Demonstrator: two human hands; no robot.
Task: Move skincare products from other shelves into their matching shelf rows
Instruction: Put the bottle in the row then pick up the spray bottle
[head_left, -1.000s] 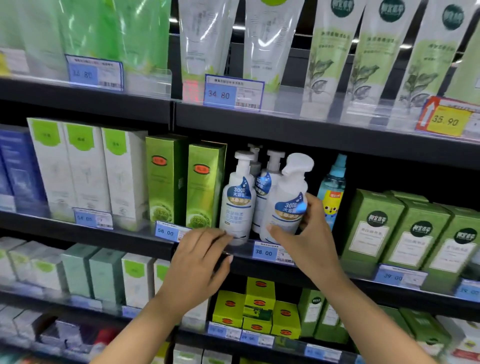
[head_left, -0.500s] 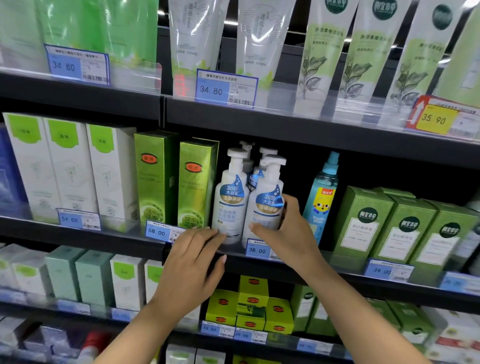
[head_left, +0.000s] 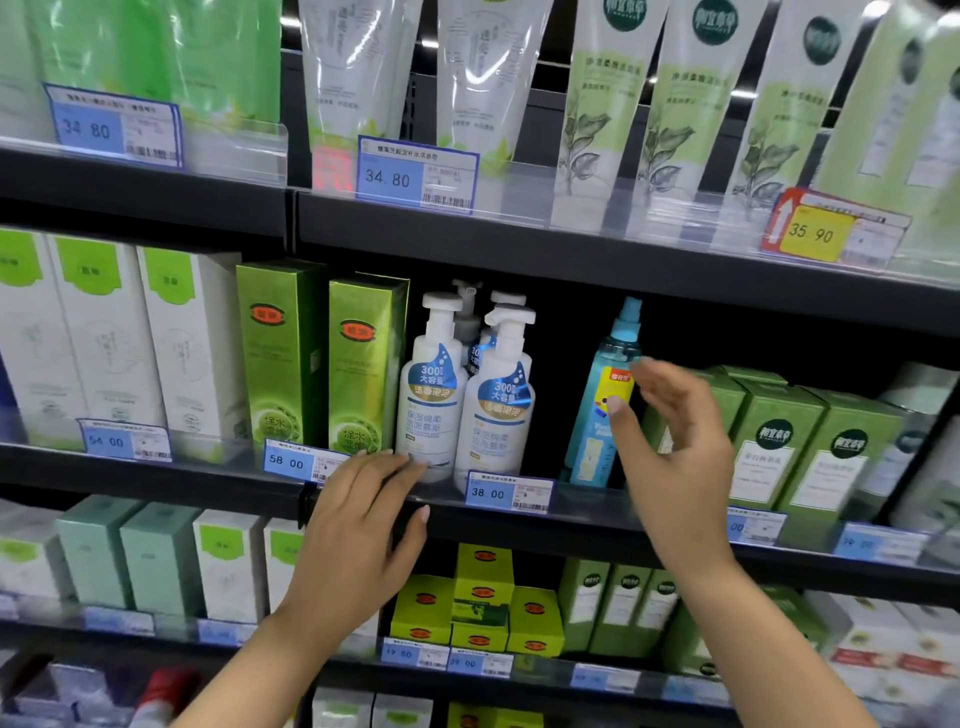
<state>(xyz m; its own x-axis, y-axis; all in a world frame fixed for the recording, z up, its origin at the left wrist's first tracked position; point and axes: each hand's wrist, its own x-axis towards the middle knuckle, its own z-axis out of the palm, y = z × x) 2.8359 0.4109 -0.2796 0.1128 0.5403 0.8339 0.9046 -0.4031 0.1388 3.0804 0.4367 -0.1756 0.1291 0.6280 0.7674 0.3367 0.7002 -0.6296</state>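
Right hand (head_left: 675, 447) is up by the blue spray bottle (head_left: 605, 400), fingers spread and loosely bent, thumb tip about on its label, nothing gripped. Left hand (head_left: 358, 525) lies flat on the shelf edge (head_left: 597, 525), fingers straight, tips by the pump bottles (head_left: 465, 400). These stand upright between the green boxes (head_left: 322, 358) and the spray, behind the 38.00 tag (head_left: 509, 491).
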